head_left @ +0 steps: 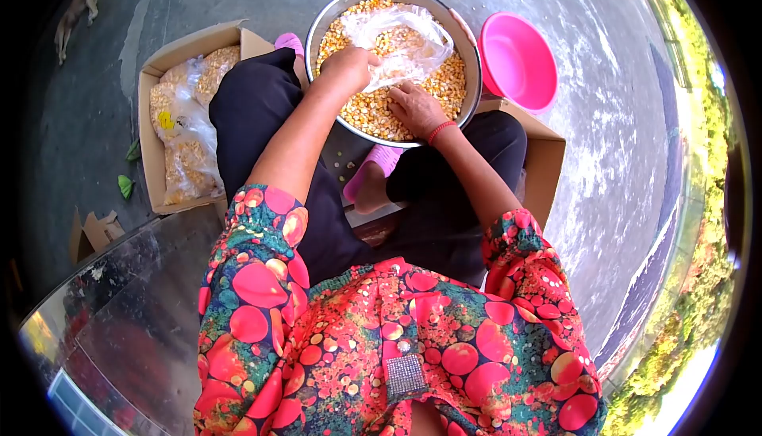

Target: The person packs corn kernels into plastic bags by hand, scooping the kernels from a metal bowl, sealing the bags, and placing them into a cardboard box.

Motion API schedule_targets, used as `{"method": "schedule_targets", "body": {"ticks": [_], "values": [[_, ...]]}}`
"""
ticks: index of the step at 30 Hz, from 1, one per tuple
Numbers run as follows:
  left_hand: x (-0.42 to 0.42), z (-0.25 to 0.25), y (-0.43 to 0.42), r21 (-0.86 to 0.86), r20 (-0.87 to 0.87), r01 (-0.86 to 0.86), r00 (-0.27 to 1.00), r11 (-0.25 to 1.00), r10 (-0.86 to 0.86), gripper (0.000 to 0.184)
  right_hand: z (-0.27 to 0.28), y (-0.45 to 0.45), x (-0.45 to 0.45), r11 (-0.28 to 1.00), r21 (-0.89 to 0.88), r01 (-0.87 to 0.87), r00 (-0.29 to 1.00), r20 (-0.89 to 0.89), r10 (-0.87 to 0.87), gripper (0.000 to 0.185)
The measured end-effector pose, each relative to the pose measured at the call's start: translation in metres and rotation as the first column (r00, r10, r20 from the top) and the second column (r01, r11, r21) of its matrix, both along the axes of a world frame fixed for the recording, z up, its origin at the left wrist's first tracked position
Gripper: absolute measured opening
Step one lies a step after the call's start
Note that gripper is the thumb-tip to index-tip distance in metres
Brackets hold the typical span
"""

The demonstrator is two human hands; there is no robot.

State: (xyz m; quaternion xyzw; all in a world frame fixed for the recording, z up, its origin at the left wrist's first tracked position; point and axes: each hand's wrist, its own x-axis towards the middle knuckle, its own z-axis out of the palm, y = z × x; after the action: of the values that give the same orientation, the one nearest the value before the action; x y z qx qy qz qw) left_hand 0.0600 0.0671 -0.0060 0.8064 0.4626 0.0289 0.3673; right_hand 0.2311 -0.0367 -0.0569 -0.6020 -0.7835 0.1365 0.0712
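Note:
A wide metal basin (317, 35) filled with yellow corn kernels (449, 87) is in front of me, above my lap. On the kernels lies a clear plastic bag (425, 27), with some corn showing through it. My left hand (348, 69) is closed on the bag's near left edge. Low over the kernels, my right hand (418, 111) has its fingers curled down into the corn beside the bag. Its fingertips are partly hidden.
A pink plastic tub (517, 63) stands right of the basin, by a cardboard box (544, 162). Another cardboard box (149, 91) at left holds filled plastic bags (188, 138). An animal (86, 7) lies on the floor at far left. Loose kernels dot the floor.

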Motion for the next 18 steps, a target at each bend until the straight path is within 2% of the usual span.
{"method": "schedule_targets", "body": {"ticks": [4,6,7,9,10,11,13,15,17,18], "values": [[0.003,-0.010,-0.001,0.028,-0.054,0.004,0.999,1.000,-0.002,0.035,-0.003,0.002,0.004,0.997,-0.016,0.078,0.989,-0.127,-0.079,0.018],[0.005,-0.012,0.001,0.111,-0.153,0.060,0.987,0.992,-0.043,0.025,-0.001,0.003,0.008,0.979,0.001,0.204,0.923,-0.334,-0.192,0.020],[0.006,-0.010,0.001,0.109,-0.151,0.059,0.988,0.992,-0.042,0.025,0.000,0.006,0.010,0.979,0.000,0.203,0.923,-0.333,-0.191,0.020],[0.008,-0.002,0.001,0.020,-0.260,0.122,0.959,0.992,-0.112,0.024,0.002,0.011,0.013,0.896,-0.213,0.389,0.675,-0.596,-0.434,0.020],[0.009,0.001,0.000,0.019,-0.259,0.121,0.960,0.993,-0.112,0.024,0.022,0.014,0.009,0.791,-0.461,0.401,0.468,-0.640,-0.610,0.021],[0.009,0.005,0.000,-0.003,-0.273,0.133,0.953,0.991,-0.129,0.024,0.030,0.017,0.010,0.791,-0.461,0.401,0.469,-0.639,-0.610,0.021],[0.010,0.008,-0.001,-0.026,-0.287,0.145,0.947,0.989,-0.146,0.024,0.039,0.026,0.016,0.640,-0.749,0.172,0.025,-0.647,-0.763,0.018],[0.011,0.010,-0.001,-0.036,-0.286,0.134,0.948,0.990,-0.139,0.024,0.047,0.040,0.016,0.617,-0.774,0.141,0.046,-0.617,-0.786,0.019],[0.011,0.011,-0.002,-0.031,-0.280,0.139,0.950,0.990,-0.142,0.024,0.049,0.057,0.011,0.563,-0.805,0.189,0.022,-0.570,-0.822,0.019],[0.010,0.012,-0.002,-0.025,-0.273,0.144,0.951,0.989,-0.145,0.024,0.043,0.068,0.017,0.561,-0.814,0.148,0.024,-0.564,-0.825,0.019]]}}
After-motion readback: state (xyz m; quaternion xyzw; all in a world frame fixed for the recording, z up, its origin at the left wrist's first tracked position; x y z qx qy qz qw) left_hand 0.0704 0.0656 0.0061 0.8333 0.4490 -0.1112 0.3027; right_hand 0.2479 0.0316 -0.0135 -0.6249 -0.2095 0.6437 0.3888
